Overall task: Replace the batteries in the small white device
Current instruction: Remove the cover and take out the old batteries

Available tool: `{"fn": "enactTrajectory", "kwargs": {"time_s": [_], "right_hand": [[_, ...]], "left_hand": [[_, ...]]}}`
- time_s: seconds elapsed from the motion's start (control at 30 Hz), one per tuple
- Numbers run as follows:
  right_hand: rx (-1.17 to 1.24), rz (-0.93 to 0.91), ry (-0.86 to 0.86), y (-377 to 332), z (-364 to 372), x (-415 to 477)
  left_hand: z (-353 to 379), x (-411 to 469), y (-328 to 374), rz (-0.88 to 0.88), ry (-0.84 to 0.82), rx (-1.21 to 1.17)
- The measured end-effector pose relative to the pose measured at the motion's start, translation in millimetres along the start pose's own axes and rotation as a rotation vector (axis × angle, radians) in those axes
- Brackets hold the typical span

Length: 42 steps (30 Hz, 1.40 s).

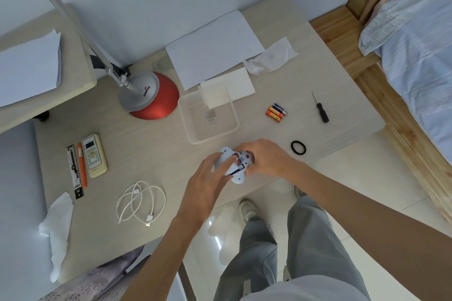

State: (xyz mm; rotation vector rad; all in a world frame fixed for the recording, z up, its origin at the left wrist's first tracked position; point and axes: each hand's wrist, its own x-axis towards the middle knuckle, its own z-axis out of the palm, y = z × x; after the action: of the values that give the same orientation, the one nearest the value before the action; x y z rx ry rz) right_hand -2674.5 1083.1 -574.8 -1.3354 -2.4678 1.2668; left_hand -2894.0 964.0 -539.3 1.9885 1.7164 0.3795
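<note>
Fingers (227,164) of the left hand (208,178) are clasping the white device (237,178) just over the near edge of the tabletop (146,142); the right hand (266,160) is gripping its other end. Keeping it steady, I'd be prying each battery (241,161) out by one end.

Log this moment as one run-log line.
white device: compartment open | left hand: holds it | right hand: grips it | loose batteries: on desk | screwdriver: on desk

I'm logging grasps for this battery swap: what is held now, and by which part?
The small white device, battery bay open: the left hand holds its left side, the right hand grips its right end.
</note>
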Motion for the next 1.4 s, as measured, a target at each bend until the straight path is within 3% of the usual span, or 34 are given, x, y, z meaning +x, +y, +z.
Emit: {"fn": "enactTrajectory", "kwargs": {"time_s": [0.27, 0.6, 0.8, 1.07, 1.4], "right_hand": [[-0.039, 0.014, 0.011, -4, -3, -5], [-0.053, 0.012, 0.016, -9, -7, -9], [-0.068, 0.010, 0.014, -9, -6, -8], [-0.097, 0.012, 0.015, -9, -6, -5], [-0.112, 0.006, -0.001, -14, -7, -3]], "left_hand": [[-19, -37, -39, -0.148, 0.103, 0.042], [-3, -35, -72, -0.197, -0.048, 0.142], [-19, -21, -56, -0.104, -0.027, 0.149], [-24, 14, -21, 0.155, -0.144, 0.226], [-12, 35, -24, 0.164, -0.207, 0.268]]}}
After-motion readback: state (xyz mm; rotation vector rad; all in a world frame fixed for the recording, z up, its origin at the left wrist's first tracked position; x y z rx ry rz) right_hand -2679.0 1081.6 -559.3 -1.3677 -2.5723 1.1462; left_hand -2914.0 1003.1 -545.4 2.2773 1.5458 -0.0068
